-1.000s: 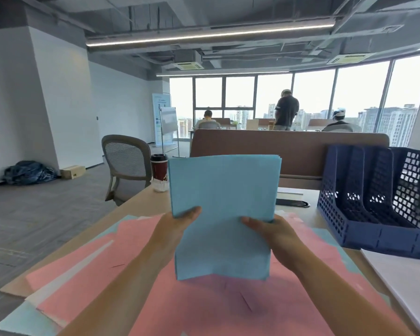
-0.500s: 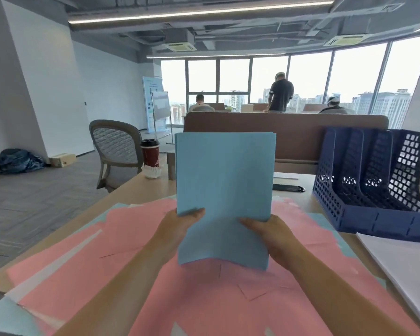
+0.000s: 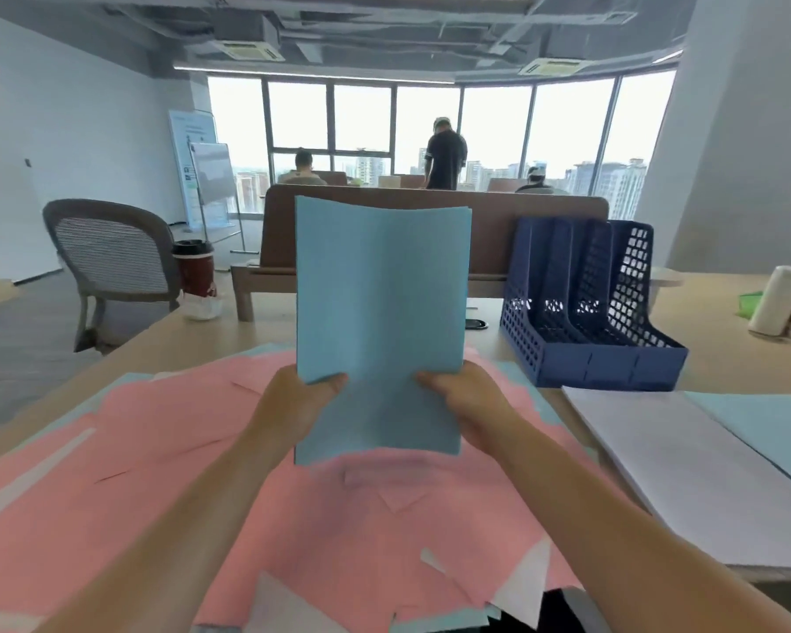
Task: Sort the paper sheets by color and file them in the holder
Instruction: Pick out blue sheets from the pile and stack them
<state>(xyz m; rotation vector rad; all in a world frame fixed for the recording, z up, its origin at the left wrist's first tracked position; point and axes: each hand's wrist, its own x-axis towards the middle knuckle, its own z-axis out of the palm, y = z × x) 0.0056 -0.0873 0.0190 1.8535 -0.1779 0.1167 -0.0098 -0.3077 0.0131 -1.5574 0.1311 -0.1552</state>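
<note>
Upright between both hands stands a stack of blue sheets (image 3: 382, 303), raised above the worktop (image 3: 211, 333) and facing the camera, its top edge bowed a little so that the separate sheet edges show at the upper right corner. The left hand (image 3: 293, 404) has a closed grip on the stack's lower left edge, thumb lying across the front face, the other fingers hidden behind the paper. The right hand (image 3: 469, 404) is closed in the same way on the lower right edge, thumb on the front. The stack's bottom edge hangs free just above a loose spread of pink sheets (image 3: 165, 454) that covers most of the near worktop, with a few pale blue and white sheets poking out from under it at the edges. To the right, well apart from the held stack, a dark blue file holder (image 3: 590, 358) stands on the worktop with its lattice dividers upright; what I can see of its slots holds no paper. Nearer on the right lies a white pile (image 3: 686, 477) with a blue pile (image 3: 777, 431) just beside it. At the far left corner a red cup with a dark lid (image 3: 195, 267) stands near a grey mesh chair (image 3: 110, 258). Behind the stack runs a brown partition (image 3: 498, 230).
</note>
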